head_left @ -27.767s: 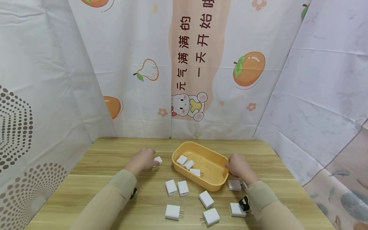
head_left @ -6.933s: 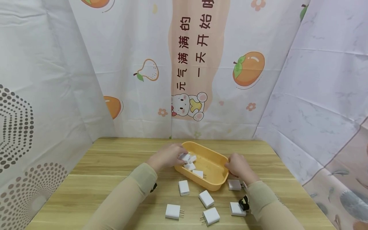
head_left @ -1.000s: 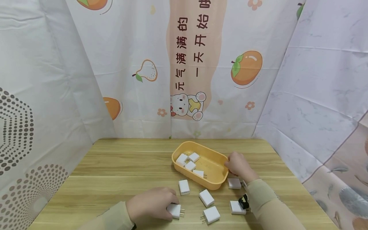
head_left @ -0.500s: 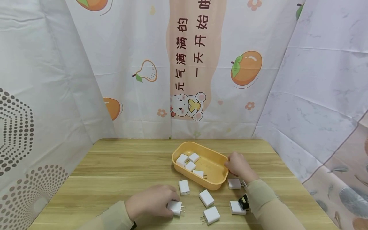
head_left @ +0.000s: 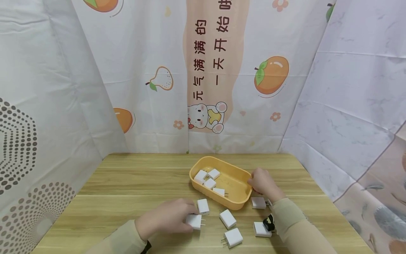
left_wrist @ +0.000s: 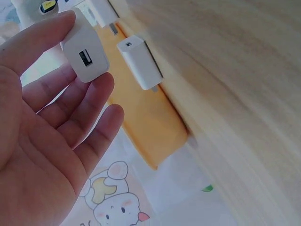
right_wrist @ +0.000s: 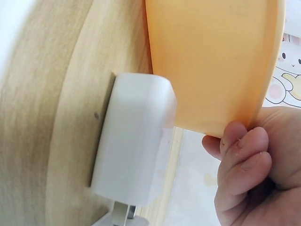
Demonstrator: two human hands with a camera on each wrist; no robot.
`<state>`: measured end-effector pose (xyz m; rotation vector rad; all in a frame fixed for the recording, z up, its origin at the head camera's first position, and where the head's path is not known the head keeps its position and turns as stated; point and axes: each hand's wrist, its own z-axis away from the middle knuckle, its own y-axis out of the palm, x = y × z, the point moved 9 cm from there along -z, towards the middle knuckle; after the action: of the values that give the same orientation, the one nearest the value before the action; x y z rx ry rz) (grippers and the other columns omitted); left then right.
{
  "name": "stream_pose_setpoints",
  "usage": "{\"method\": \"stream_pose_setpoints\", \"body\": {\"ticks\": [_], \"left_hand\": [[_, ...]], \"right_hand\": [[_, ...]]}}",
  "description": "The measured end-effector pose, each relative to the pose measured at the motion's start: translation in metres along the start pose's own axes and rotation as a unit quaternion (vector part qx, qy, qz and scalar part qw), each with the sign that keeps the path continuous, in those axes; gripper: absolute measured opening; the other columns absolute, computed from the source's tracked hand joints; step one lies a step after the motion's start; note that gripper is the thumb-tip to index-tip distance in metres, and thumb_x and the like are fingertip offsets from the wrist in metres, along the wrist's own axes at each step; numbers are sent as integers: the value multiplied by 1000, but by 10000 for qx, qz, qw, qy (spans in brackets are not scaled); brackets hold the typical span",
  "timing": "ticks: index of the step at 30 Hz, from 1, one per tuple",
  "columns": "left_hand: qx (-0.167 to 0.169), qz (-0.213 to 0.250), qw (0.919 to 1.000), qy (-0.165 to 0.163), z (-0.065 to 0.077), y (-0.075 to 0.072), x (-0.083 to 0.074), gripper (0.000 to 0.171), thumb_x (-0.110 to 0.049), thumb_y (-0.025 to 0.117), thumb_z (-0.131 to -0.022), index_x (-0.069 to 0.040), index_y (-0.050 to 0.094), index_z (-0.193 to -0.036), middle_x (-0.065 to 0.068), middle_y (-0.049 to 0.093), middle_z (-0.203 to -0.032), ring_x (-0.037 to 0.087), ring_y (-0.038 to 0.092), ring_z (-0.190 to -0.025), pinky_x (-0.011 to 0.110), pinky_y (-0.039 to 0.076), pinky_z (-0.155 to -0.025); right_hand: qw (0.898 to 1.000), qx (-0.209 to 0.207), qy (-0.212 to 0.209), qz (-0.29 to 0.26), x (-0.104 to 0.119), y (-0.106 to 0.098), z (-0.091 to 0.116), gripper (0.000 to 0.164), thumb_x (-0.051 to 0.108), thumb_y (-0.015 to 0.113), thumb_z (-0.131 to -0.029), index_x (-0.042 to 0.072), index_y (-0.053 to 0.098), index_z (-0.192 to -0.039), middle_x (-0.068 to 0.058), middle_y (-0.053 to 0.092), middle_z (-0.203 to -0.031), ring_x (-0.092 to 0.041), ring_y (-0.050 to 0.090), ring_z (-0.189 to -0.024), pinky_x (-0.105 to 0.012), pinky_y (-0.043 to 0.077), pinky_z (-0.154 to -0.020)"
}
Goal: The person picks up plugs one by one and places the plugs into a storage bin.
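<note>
My left hand point(head_left: 169, 217) pinches a white USB charger point(head_left: 194, 222) between thumb and fingertips, its two prongs toward the right. The left wrist view shows the USB port on the face of this held charger point(left_wrist: 84, 52). My right hand point(head_left: 264, 182) grips the right end of a yellow plastic basket point(head_left: 236, 204); in the right wrist view its curled fingers point(right_wrist: 244, 165) are at the basket's rim. Several white chargers point(head_left: 210, 183) lie at the basket's left end. Just behind the held charger, another charger point(head_left: 203, 207) lies on the table.
More chargers lie on the wooden table point(head_left: 133, 183): one charger point(head_left: 227, 219) in front of the basket, another charger point(head_left: 233, 237) nearer, and two by the right forearm, a charger point(head_left: 258, 203) and a charger point(head_left: 260, 229). A printed curtain point(head_left: 152, 106) hangs behind the table.
Over the last second my left hand has taken the nearest left charger and moved it slightly away from me. Since the oldest frame, more chargers are in the basket. The right hand has stayed put.
</note>
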<state>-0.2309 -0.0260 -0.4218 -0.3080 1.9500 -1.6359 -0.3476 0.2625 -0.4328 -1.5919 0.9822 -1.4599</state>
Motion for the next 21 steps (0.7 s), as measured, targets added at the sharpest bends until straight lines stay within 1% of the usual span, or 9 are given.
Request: {"method": "stream_pose_setpoints", "body": {"ticks": [4,8,13,16,21], "left_hand": [[-201,53,9998,57,-1,-5,1,36,-26,83,-82,-14,74,-116,-10,64,-105,-2,54,-86,14,46,-70],[-450,3,9989,127,-3,-12,0,37,-28,82,-86,-13,73,-118,-6,66,-112,2,59,-96,18,50,-79],[-749,-70,9970,201,-4,-23,-2,37,-27,81,-87,-12,72,-119,-4,66,-115,5,60,-101,21,51,-85],[-827,-66,9964,145,-3,-28,-2,37,-27,81,-87,-13,72,-121,-3,66,-116,5,60,-101,23,52,-86],[-900,-12,9959,89,-2,-30,0,37,-28,81,-88,-14,72,-121,-5,66,-116,4,60,-101,24,52,-86]], "right_hand": [[10000,39,-21,-26,0,0,0,34,7,61,-88,12,49,-56,1,48,-45,-11,45,-38,-22,35,-39],[10000,62,-22,-17,0,0,0,34,8,61,-88,12,49,-56,1,48,-44,-11,45,-38,-22,35,-39],[10000,44,-21,-34,-1,1,1,34,8,61,-88,12,49,-57,1,48,-44,-12,45,-38,-22,35,-39],[10000,34,-58,-73,-1,1,0,34,8,61,-88,12,49,-57,1,48,-44,-12,44,-37,-22,35,-39],[9999,52,-27,-101,-1,1,0,33,7,61,-88,11,49,-57,1,48,-44,-12,45,-37,-22,35,-38]]}}
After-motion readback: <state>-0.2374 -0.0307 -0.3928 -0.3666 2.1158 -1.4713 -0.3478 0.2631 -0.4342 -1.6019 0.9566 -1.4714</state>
